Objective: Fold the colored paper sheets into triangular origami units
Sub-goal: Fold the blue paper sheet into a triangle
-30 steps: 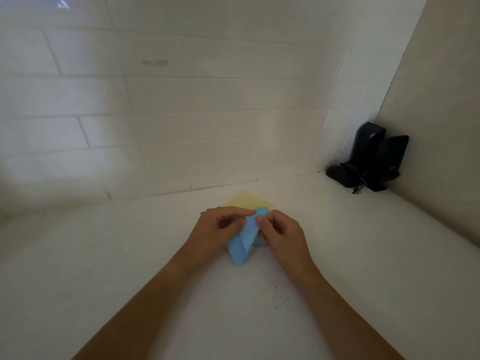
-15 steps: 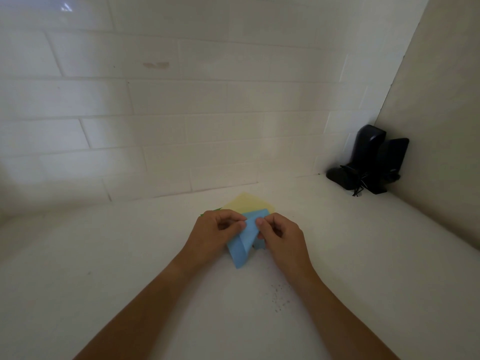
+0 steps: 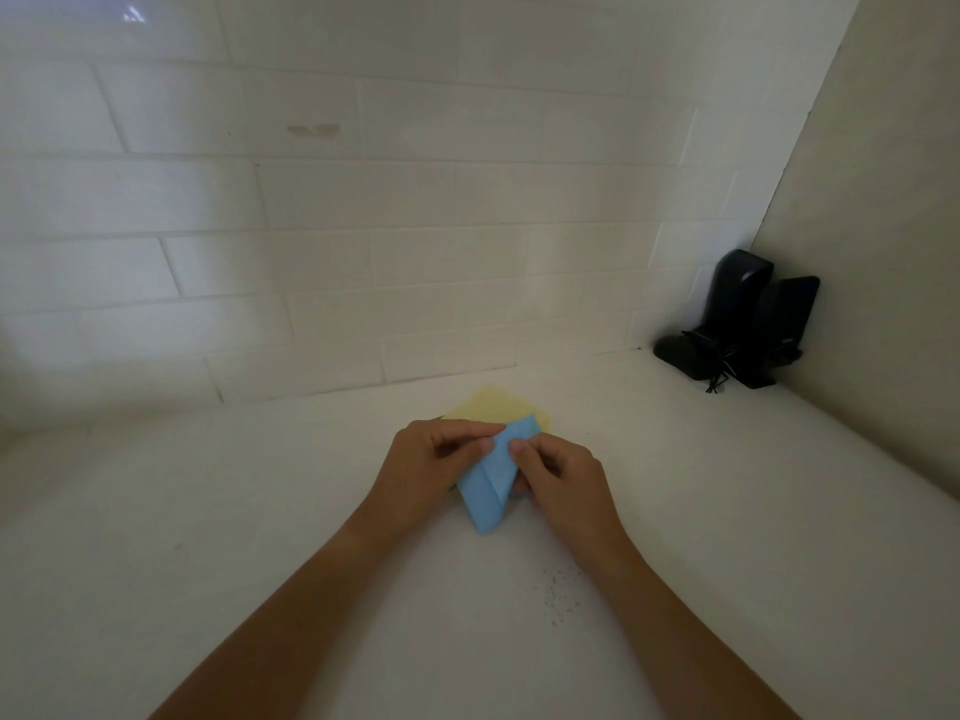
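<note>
- The worktop (image 3: 260, 511) is white and runs back to a tiled wall (image 3: 363, 252); a plain side wall (image 3: 883, 252) closes it on the right.
- Open worktop surface lies to the left of the hands, to their right, and between the forearms.
- Dark specks (image 3: 558, 597) lie on the worktop near the right forearm.
- Two black objects (image 3: 743, 319) stand in the far right corner, well apart from the hands.
- The blue paper (image 3: 488, 491) is partly folded, its long axis running from far to near, with the pointed end toward the person.
- The left hand (image 3: 431, 470) pinches the blue paper's upper left edge.
- The right hand (image 3: 561, 480) pinches its upper right edge.
- A yellow paper (image 3: 493, 405) lies flat on the worktop just behind the hands, partly covered by them.
</note>
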`<state>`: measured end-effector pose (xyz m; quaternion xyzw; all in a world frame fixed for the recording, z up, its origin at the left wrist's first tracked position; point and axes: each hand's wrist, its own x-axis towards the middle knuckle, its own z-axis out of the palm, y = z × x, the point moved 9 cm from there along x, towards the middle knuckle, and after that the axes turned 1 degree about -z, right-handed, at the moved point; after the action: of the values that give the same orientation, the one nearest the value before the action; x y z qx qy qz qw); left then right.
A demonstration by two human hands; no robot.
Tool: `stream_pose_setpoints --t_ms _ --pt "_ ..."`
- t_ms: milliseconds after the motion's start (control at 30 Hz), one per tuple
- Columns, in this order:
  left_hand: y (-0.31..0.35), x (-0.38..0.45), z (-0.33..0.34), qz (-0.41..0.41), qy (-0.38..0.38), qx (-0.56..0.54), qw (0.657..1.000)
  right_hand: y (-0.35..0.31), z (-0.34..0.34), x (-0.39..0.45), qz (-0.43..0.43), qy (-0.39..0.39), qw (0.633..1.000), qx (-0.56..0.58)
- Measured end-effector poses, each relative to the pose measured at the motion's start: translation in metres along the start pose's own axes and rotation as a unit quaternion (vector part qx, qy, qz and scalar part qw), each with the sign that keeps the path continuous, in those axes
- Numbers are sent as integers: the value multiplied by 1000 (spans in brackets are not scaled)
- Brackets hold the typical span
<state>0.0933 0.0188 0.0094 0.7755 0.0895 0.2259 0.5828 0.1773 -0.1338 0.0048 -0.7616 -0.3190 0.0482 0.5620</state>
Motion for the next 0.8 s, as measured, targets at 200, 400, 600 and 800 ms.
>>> stream_pose_setpoints --t_ms 200,400,600,800 --pt "-4 0 -1 -6 9 17 1000 3 0 1 3 1 1000 -3" --pt "-4 0 -2 -10 13 -7 1000 -1 1 0 9 -6 1000 6" --pt "-2 0 -5 -11 21 6 1000 -4 5 0 -15 -30 999 -20" --pt "-4 0 -4 -25 21 5 999 -5 4 0 -42 -15 998 -46"
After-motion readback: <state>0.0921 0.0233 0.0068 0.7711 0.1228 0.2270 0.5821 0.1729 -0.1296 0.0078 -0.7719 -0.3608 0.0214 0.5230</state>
